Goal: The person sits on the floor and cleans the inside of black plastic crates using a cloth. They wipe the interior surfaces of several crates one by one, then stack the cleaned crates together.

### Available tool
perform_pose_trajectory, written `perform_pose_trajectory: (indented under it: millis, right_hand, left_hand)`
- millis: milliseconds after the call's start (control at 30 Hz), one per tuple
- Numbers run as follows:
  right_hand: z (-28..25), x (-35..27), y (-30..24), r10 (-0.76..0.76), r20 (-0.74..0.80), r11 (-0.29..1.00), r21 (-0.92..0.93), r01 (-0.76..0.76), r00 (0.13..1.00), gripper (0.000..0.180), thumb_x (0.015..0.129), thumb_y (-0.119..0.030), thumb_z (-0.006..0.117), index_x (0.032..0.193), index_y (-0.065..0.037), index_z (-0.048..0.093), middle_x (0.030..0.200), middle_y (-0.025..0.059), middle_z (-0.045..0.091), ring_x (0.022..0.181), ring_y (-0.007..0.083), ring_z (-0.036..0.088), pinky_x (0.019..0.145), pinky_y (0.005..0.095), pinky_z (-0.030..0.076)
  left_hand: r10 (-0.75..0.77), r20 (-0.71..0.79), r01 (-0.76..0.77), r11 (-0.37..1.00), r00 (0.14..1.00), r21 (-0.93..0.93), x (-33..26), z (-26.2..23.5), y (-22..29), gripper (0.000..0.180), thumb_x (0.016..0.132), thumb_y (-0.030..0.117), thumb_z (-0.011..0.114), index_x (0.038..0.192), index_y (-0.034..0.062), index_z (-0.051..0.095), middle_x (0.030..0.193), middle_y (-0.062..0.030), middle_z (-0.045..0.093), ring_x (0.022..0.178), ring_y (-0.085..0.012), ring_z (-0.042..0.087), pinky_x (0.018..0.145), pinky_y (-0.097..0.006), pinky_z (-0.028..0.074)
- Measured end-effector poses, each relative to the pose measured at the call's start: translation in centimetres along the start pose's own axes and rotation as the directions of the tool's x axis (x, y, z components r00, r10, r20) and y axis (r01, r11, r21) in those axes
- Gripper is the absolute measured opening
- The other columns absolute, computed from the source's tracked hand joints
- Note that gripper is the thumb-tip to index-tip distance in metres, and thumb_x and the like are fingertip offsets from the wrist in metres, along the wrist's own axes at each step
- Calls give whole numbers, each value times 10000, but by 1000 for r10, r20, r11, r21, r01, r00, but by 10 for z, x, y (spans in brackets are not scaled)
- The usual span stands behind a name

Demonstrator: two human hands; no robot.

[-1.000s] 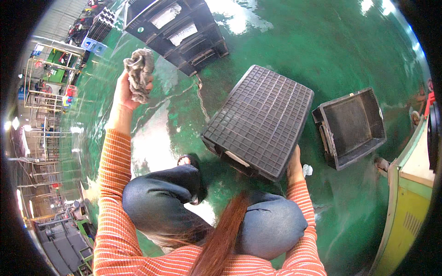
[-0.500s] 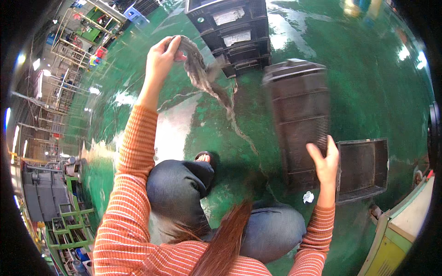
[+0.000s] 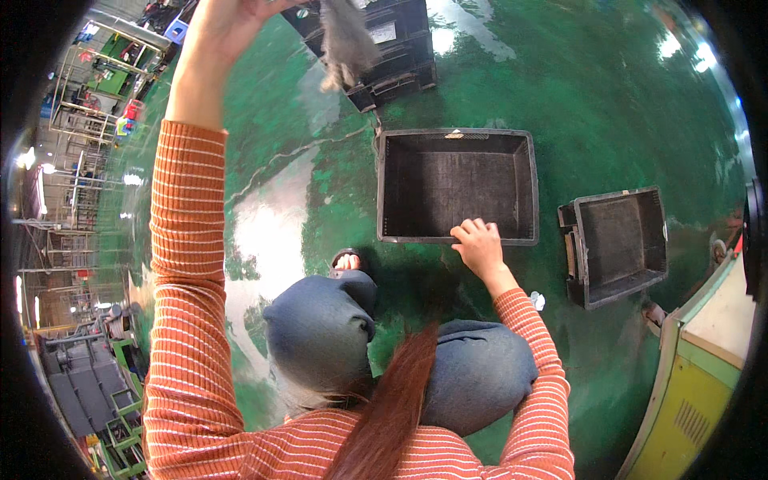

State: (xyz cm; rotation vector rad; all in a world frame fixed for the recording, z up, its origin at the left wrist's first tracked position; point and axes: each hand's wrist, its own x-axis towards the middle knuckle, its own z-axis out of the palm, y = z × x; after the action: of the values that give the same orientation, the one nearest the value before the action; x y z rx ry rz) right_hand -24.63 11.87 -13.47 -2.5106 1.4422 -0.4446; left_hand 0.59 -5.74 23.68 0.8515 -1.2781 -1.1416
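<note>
Grey rag (image 3: 346, 40) dangles from the raised left hand's (image 3: 232, 24) closed grip, up and left of the open black crate (image 3: 458, 186), whose near rim the right hand (image 3: 478, 244) clasps on the green floor (image 3: 608, 96).

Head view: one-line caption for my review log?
Crouching person's right hand grips an open black crate's rim; raised left hand holds a grey rag.

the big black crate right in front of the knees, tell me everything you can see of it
The big black crate is a rectangular bin of what looks like dark moulded plastic, with ribbed walls and a thick rim. It sits upright and open-topped on the glossy green floor, and nothing shows inside it. Its floor looks finely textured. The right hand grips the near rim, fingers curled over the edge. A smaller black crate lies apart to its right, and stacked dark crates stand beyond it.
</note>
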Motion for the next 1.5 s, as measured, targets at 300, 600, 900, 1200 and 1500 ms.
perform_pose_trajectory:
  millis: [300, 600, 900, 1200, 1500]
  right_hand:
    - [-233, 116, -19, 337, -672, 935, 324, -148, 659, 459, 694, -333, 752, 1025, -78, 561, 871, 71, 561, 791, 204, 564, 676, 336, 478]
    - [-366, -19, -27, 498, -571, 866, 374, -333, 653, 171, 885, -181, 524, 992, -98, 629, 963, 33, 611, 912, 111, 555, 865, 266, 410]
    - [-264, -7, -66, 862, -174, 501, 428, -752, 475, 222, 831, -135, 646, 1016, -14, 625, 813, -26, 596, 767, 59, 493, 717, 231, 426]
    - [-400, -149, -78, 791, -595, 541, 569, -619, 144, 347, 912, -186, 520, 1166, 50, 535, 1112, 73, 580, 999, 141, 536, 918, 281, 394]
    - [-377, -70, -104, 792, -234, 596, 491, -635, 563, 465, 929, -289, 473, 1256, 42, 461, 1226, 130, 526, 1135, 207, 486, 993, 347, 343]
  left_hand:
    - [-87, 472, 244, 928, 877, -281, 31, 66, -42, 291, 935, 248, 458, 1125, 28, 482, 992, -114, 590, 894, -234, 607, 710, -440, 563]
    - [-325, 744, 532, 845, 584, -49, -18, 123, -127, 398, 938, 345, 430, 1097, -13, 500, 959, -145, 611, 770, -231, 643, 633, -320, 576]
    - [-71, 892, 340, 935, 446, -96, -31, 135, -78, 325, 963, 324, 392, 1027, 30, 516, 775, -12, 548, 608, -57, 513, 508, -198, 466]
    - [-86, 859, 13, 996, 505, 92, -46, 119, -122, 393, 921, 350, 480, 1142, 29, 525, 970, -90, 599, 878, -163, 569, 748, -288, 457]
    - [67, 160, -172, 507, 985, 845, -82, -102, -362, 629, 762, 308, 681, 1245, 58, 364, 1142, -228, 478, 1055, -404, 468, 888, -514, 377]
